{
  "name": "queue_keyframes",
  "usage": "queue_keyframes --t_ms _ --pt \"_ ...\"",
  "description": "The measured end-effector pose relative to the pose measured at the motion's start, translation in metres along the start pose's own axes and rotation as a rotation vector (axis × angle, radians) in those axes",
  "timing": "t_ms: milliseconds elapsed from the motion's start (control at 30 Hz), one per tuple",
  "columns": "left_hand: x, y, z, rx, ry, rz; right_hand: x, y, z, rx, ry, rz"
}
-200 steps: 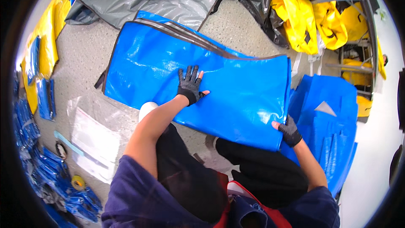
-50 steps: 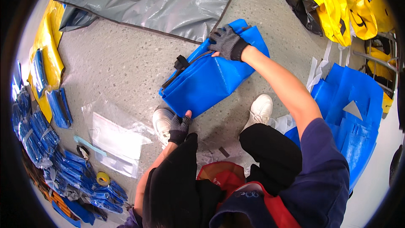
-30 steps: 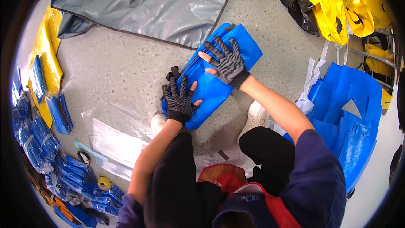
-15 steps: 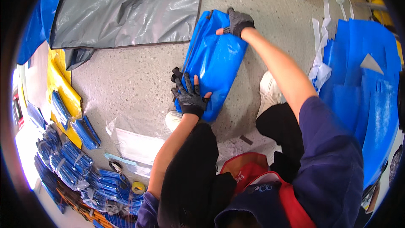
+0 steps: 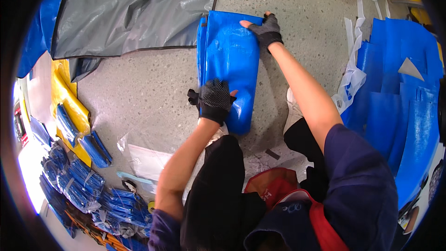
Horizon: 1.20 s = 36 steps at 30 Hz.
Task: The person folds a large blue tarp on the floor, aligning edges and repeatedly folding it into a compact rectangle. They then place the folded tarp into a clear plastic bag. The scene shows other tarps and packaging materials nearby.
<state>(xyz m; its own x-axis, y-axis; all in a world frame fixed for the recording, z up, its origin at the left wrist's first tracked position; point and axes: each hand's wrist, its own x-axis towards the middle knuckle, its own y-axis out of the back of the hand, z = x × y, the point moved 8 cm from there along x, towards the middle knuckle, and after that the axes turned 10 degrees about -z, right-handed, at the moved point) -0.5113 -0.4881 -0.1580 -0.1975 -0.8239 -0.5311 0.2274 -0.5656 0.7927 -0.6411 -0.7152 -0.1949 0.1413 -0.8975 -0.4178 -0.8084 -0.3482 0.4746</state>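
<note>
A folded blue tarp sheet (image 5: 232,60) lies lengthwise on the floor in front of me, its layers showing along the left edge. My left hand (image 5: 216,100), in a black dotted fingerless glove, is closed on the near left part of the sheet, fingers curled and thumb on the blue surface. A short black strap end (image 5: 193,96) sticks out beside it. At the far right corner, my right hand (image 5: 266,29), gloved alike, rests with thumb and forefinger spread, the thumb lying on the sheet. Its other fingers are partly hidden.
A large grey tarp (image 5: 134,14) spreads at the far left. Blue sheets (image 5: 390,79) are stacked at the right beside white straps (image 5: 351,81). Bagged blue bundles (image 5: 83,176) and a yellow sheet (image 5: 69,93) lie left. Clear plastic (image 5: 148,155) lies near my left arm.
The blue sheet has turned from slanted to nearly straight, its far end shifting left. My left fingers, spread before, are now curled. My right hand has turned at the corner.
</note>
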Motion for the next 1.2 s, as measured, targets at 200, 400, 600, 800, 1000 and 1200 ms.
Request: queue_keyframes --t_ms 200,400,600,800,1000,1200 --pt "0.019 0.003 0.016 0.016 -0.842 0.040 -0.025 -0.033 -0.017 0.698 -0.159 -0.703" --pt "0.018 -0.008 0.004 -0.235 -0.852 -0.020 -0.153 -0.029 -0.102 -0.075 0.898 -0.714" --pt "-0.010 0.027 -0.003 -0.181 -0.828 0.490 -0.071 0.029 -0.041 0.270 0.317 -0.272" --pt "-0.043 -0.001 -0.072 -0.514 0.201 0.488 -0.112 -0.033 -0.013 -0.094 0.126 -0.325" --pt "-0.023 0.044 -0.023 -0.711 0.110 0.223 -0.141 -0.077 -0.052 -0.062 -0.226 -0.408" --pt "-0.036 0.086 0.057 -0.995 -0.468 -0.068 -0.119 0.052 -0.017 0.400 -0.080 -0.652"
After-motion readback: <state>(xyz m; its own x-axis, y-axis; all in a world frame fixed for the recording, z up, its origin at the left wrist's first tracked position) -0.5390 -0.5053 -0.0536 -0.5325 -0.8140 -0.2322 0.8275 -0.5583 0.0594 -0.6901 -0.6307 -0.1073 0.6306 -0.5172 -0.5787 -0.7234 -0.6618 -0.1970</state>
